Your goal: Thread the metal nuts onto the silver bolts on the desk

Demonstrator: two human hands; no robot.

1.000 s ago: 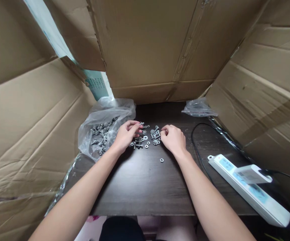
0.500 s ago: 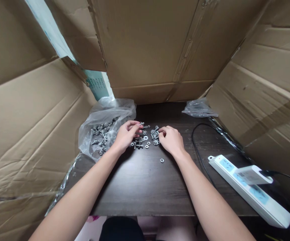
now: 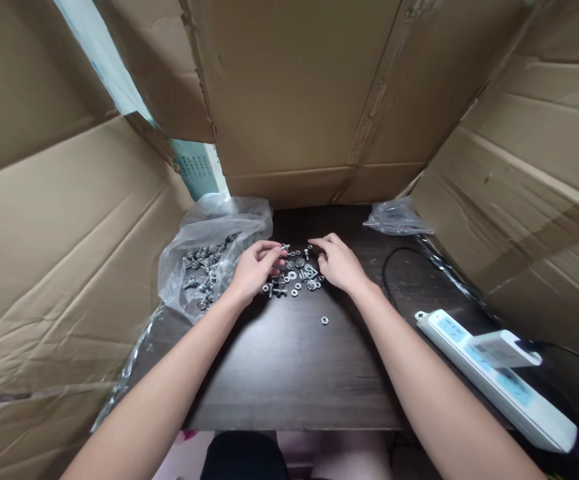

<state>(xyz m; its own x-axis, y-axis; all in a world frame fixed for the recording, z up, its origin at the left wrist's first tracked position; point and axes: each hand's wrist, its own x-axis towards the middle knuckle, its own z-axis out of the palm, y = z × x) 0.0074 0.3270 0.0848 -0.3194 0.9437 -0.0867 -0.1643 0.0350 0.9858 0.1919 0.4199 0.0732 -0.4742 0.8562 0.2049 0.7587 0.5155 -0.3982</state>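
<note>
My left hand (image 3: 255, 267) pinches a small silver bolt (image 3: 285, 247) between thumb and forefinger at the left side of a loose pile. To the right, my right hand (image 3: 338, 263) has its forefinger stretched out and its thumb apart, with nothing visibly held. Its fingertip is close to a small nut (image 3: 310, 247) at the pile's far edge. Bolts, nuts and flat washers (image 3: 292, 275) lie scattered between the two hands on the dark table (image 3: 289, 373). One hex nut (image 3: 324, 321) lies alone nearer to me.
A clear plastic bag (image 3: 172, 273) full of bolts lies open at the left. Another plastic bag (image 3: 393, 217) rests at the back right. A white power strip (image 3: 494, 380) with a plugged-in adapter and a black cable (image 3: 385, 267) occupies the right. Cardboard walls (image 3: 314, 87) surround the table.
My right hand has shifted slightly and stretched out its forefinger. Pieces in the right of the pile have spread apart. My left hand stays in place with the bolt.
</note>
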